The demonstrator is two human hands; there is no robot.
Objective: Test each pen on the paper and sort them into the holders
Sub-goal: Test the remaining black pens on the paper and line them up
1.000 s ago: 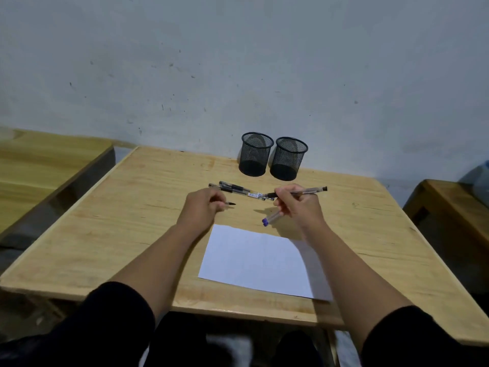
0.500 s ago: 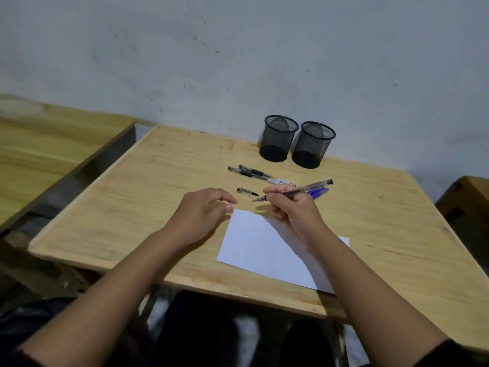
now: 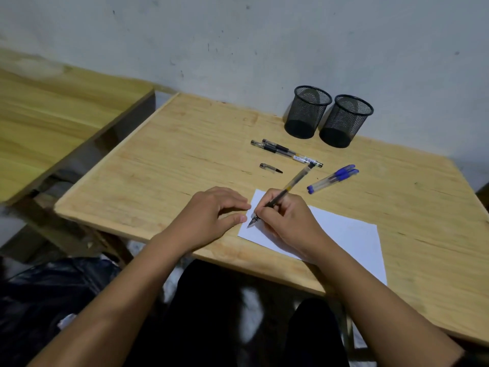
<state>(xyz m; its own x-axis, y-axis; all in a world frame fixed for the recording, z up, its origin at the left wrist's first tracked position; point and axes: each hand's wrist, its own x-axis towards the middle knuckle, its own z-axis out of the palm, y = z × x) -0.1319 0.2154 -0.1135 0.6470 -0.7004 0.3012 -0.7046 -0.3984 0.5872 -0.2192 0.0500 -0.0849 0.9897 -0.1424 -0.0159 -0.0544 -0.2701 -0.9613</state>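
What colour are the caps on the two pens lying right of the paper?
Blue caps, clearest in the head view.

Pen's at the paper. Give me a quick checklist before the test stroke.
1. Cap off the pen: ok, it lies apart on the table.
2. Right hand gripping the pen, tip at the paper near its left edge: ok.
3. Left hand steadying the paper: cannot tell; fingertips sit at its edge.
4. Ink mark made: cannot tell, none visible.
5. Both holders upright with nothing seen inside: ok.
6. Remaining pens clear of the paper: ok, black pens and blue pens lie behind it.
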